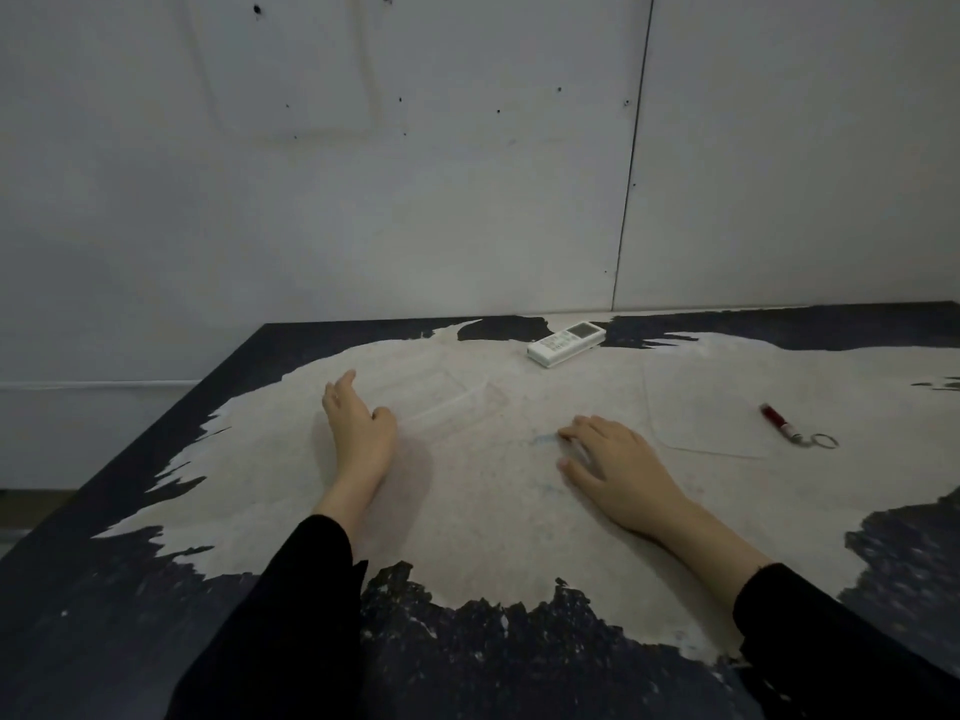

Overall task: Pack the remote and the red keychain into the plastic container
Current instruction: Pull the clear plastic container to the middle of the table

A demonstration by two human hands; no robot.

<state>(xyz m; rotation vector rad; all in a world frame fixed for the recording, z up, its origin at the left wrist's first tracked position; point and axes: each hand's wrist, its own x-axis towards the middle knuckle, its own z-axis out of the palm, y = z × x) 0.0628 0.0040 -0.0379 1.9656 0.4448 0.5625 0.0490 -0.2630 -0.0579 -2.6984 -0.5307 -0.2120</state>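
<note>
A white remote (566, 344) lies near the table's far edge, its screen end pointing right. The red keychain (784, 424), a small red tube with a metal ring, lies to the right. A clear plastic container (457, 402), hard to make out, stands in the middle, just right of my left hand (358, 428). That hand rests on its edge, fingers straight, thumb towards the container's near-left side; I cannot tell if it touches. My right hand (613, 465) lies palm down on the table, fingers apart, holding nothing. It is well short of the remote and left of the keychain.
A flat clear plastic lid (706, 423) lies on the table between my right hand and the keychain. The table (156, 589) has a dark surface worn pale in the middle. A white wall stands right behind its far edge.
</note>
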